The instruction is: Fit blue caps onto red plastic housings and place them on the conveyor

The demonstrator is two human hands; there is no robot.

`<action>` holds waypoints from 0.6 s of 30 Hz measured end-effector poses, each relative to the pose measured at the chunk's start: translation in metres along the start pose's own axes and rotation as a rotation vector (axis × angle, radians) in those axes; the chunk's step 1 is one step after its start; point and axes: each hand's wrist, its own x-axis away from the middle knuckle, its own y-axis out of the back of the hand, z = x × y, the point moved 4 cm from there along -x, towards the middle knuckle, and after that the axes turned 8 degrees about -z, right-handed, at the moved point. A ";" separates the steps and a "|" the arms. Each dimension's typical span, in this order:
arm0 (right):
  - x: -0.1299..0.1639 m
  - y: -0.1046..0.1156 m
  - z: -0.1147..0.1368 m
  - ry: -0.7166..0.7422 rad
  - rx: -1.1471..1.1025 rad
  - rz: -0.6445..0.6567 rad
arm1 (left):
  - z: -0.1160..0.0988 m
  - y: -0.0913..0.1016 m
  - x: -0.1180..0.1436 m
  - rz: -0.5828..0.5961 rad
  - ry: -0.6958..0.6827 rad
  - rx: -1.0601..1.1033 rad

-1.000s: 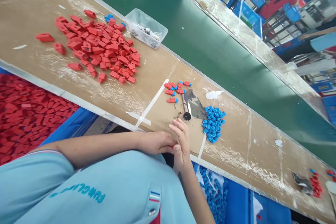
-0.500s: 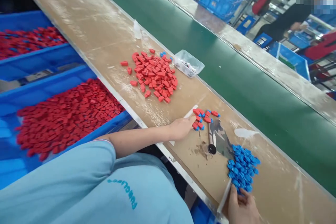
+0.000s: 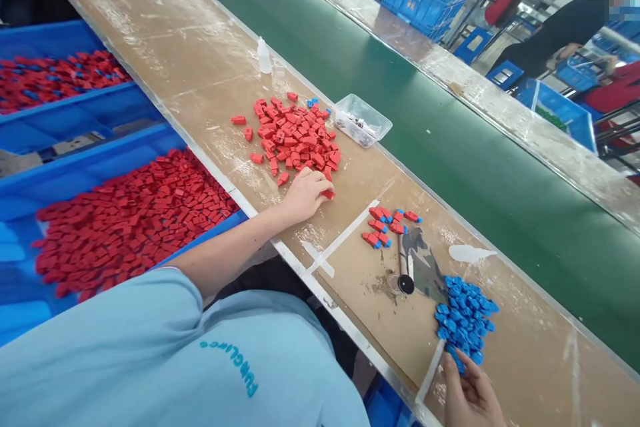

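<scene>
My left hand [image 3: 306, 197] is at the near edge of a pile of small red plastic pieces [image 3: 295, 137], its fingers closed on one red piece [image 3: 327, 193]. At the lower right, my right hand [image 3: 471, 387] pinches a small blue plastic piece [image 3: 455, 355] beside the heap of blue pieces [image 3: 465, 313]. Between the hands lies a group of joined red-and-blue pieces [image 3: 379, 225]. Next to them are a camouflage-patterned cloth [image 3: 423, 263] and a small round container with a black middle [image 3: 405, 284].
A clear plastic box [image 3: 363, 121] of small parts and a white squeeze bottle [image 3: 264, 57] stand along the green conveyor belt [image 3: 400, 100]. Blue crates [image 3: 165, 140] of red pieces sit left of the table. Other people [image 3: 555, 33] sit across the belt.
My left hand has moved from the joined pieces up and left to the red pile and taken a red piece. My right hand now shows a blue piece in its fingers.
</scene>
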 end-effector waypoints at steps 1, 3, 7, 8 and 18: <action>0.002 0.001 0.002 0.008 -0.023 -0.012 | -0.005 0.000 0.002 0.007 -0.008 0.123; 0.004 0.001 0.006 0.013 -0.095 -0.021 | -0.017 -0.002 0.009 0.051 0.004 0.360; 0.010 -0.008 0.023 0.042 -0.238 0.043 | -0.034 -0.010 0.020 0.151 0.079 0.605; 0.011 -0.011 0.029 0.067 -0.262 0.057 | -0.038 -0.012 0.022 0.170 0.093 0.631; 0.019 -0.030 0.088 0.559 -0.025 0.060 | -0.080 -0.045 0.050 0.382 0.083 0.928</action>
